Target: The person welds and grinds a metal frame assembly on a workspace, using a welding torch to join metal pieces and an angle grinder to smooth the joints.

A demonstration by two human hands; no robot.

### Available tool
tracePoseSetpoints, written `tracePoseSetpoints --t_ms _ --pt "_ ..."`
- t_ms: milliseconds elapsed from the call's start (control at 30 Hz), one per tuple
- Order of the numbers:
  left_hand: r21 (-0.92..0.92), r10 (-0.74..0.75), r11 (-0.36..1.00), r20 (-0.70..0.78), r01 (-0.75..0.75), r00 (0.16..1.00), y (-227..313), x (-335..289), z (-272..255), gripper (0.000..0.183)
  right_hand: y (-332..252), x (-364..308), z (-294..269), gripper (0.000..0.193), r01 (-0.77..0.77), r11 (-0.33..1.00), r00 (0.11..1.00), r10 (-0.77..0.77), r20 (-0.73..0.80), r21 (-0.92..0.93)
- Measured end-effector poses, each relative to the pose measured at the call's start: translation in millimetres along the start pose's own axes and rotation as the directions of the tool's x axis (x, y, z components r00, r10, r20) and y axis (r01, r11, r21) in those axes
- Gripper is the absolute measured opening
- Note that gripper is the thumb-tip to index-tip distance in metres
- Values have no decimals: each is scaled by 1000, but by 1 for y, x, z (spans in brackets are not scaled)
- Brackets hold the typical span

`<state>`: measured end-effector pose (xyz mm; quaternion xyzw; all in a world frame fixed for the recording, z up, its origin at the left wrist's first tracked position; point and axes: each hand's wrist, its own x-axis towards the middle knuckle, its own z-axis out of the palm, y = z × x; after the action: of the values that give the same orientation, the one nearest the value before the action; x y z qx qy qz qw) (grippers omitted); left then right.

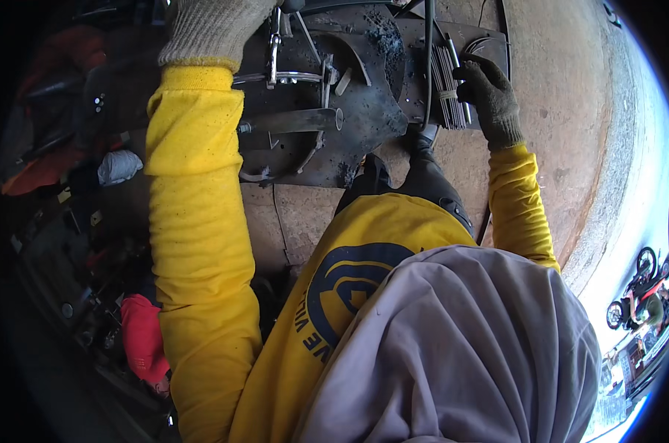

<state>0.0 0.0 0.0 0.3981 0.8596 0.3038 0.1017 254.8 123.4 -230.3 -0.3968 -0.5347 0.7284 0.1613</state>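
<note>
Two gloved hands work over a dark steel plate (pixel 364 111) lying on a concrete floor (pixel 563 96), seen from above past a grey hood (pixel 460 347). Beyond the plate's left edge lies workshop clutter, including a red cloth (pixel 142 336) and a white rag (pixel 118 166). The left hand (pixel 212 29), in a pale knit glove on a yellow sleeve, rests at the plate's upper left corner beside a metal clamp (pixel 274 48); its fingers are cut off by the frame, so their grip cannot be told. A short steel tube (pixel 297 120) lies across the plate's middle, among curved scraps and dark filings. A black cable (pixel 428 66) runs down the plate toward its right edge. The right hand (pixel 489 92), in a dark glove, is curled against a tied bundle of welding rods (pixel 446 96) at the plate's right edge, fingers bent onto the rods.

Likely hazards: a loose grip could let the bundle roll or spill its rods off the plate's edge; the cable beside it could snag the wrist. Both arms extend forward, the left nearly straight, the right bent at the elbow and angled inward.
</note>
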Motion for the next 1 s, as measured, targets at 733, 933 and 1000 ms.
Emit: tracePoseSetpoints --t_ms 733,933,1000 --pt "421 207 891 -41 -171 977 -45 24 12 41 -137 105 42 60 668 734 698 -676 -237 -124" --pt "416 95 906 -20 -78 995 -45 20 7 40 -194 125 65 71 586 751 767 -635 -89 -302" --pt "331 17 944 -37 -4 999 -33 20 4 42 -192 151 62 67 630 721 741 -669 -54 -290"
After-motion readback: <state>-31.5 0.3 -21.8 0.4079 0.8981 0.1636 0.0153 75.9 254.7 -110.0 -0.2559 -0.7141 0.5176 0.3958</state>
